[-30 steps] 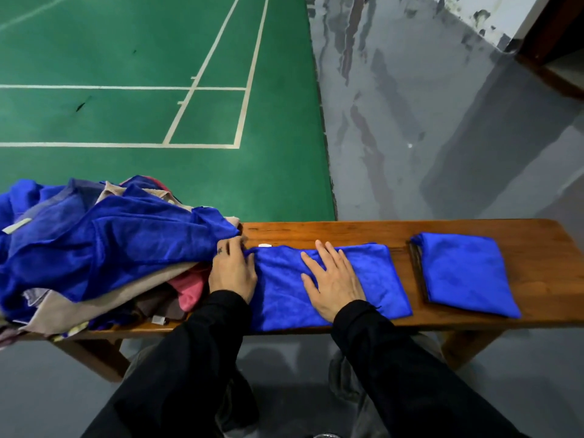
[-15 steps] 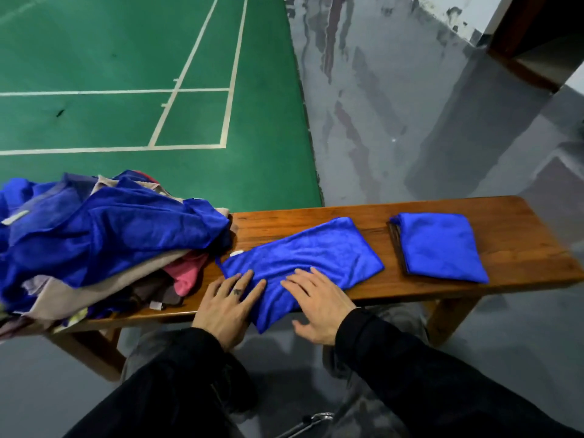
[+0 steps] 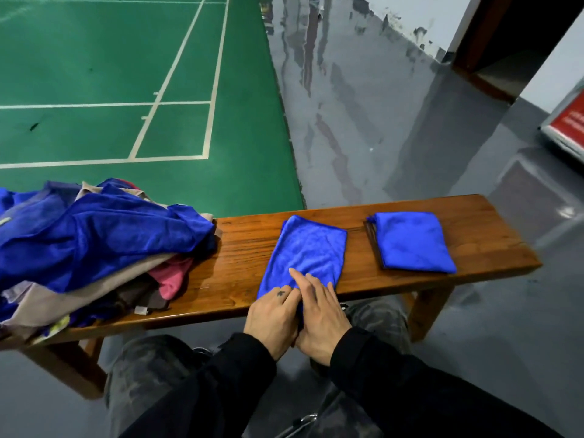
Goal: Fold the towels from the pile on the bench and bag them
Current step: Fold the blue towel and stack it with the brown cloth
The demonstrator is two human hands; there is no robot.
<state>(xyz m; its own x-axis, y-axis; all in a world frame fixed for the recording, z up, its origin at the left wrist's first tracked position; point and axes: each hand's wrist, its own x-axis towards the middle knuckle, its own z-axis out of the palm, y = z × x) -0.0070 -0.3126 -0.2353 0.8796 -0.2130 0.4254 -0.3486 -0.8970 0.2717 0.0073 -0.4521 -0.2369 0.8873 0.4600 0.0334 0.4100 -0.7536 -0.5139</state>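
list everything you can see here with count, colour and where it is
towel pile: one heap, mostly blue with beige, pink and brown pieces, left end of the bench
towel being folded: 1, blue, middle of the bench, near edge under both hands
folded stack: 1, blue towel on top with a dark layer under it, right part of the bench
bench: 1, brown wood, across the foreground
court floor: green with white lines, behind the bench on the left
grey floor: glossy, behind the bench on the right
red sign: 1, far right edge
left hand: on the towel's near left corner, black sleeve
right hand: fingers flat on the towel's near edge, black sleeve
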